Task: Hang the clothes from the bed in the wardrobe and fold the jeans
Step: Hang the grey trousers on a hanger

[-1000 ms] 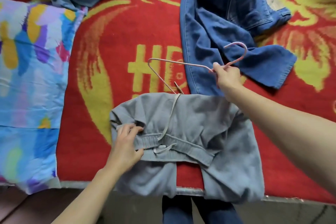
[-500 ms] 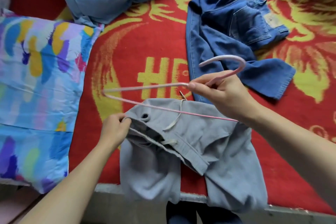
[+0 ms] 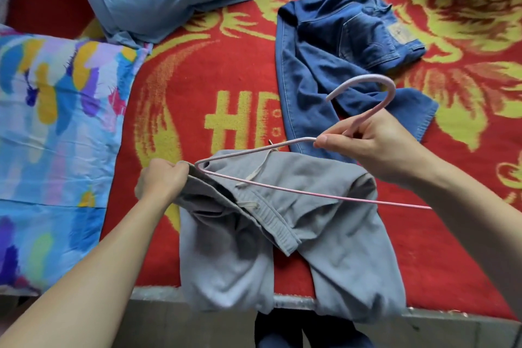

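So, left hand [image 3: 162, 179] gripping the grey drawstring sweatpants [image 3: 285, 223] waistband, right hand [image 3: 375, 147] pinching a thin pink wire hanger [image 3: 282, 188], crumpled blue denim jeans [image 3: 339, 45] behind on the red and yellow patterned blanket [image 3: 214, 87]

Two bare forearms are shown, uncovered as far up as the frame reaches, ending in the left hand [image 3: 162, 181] and the right hand [image 3: 375, 147]. A short thumbnail is seen on the right. Below the bed's near edge, dark blue trousers [image 3: 339, 339] are worn on both legs.
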`<state>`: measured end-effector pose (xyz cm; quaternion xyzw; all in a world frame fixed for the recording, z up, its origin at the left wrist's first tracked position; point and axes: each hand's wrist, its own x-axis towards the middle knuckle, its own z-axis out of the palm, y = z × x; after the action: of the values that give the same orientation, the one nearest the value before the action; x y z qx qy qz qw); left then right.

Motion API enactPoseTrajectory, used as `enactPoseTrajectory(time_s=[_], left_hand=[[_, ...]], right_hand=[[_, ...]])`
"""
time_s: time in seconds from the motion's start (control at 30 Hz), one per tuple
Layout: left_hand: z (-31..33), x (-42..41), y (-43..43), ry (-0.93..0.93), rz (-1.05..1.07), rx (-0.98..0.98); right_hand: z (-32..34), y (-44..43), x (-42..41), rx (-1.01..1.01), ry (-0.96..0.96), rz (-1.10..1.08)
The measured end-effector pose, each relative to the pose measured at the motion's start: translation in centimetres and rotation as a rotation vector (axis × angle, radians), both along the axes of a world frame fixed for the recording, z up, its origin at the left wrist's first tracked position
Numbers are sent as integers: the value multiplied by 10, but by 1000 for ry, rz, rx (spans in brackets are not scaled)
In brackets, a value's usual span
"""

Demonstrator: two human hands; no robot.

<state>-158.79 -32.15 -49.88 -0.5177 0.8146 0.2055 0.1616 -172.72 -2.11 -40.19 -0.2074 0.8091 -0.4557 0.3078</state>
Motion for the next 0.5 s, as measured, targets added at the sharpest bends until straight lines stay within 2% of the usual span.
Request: enactPoseTrajectory(time_s=[0.2,0.37,0.5], left_hand=[[11,-6,27,24,-243,-79],[17,1,35,82,-450,-171],[15,2,45,291,-608,-17]], right_hand=[[-30,-16,18,9,-84,11],[-71,-45,35,74,-9,-29],[-86,-63,39,-2,-88,1]])
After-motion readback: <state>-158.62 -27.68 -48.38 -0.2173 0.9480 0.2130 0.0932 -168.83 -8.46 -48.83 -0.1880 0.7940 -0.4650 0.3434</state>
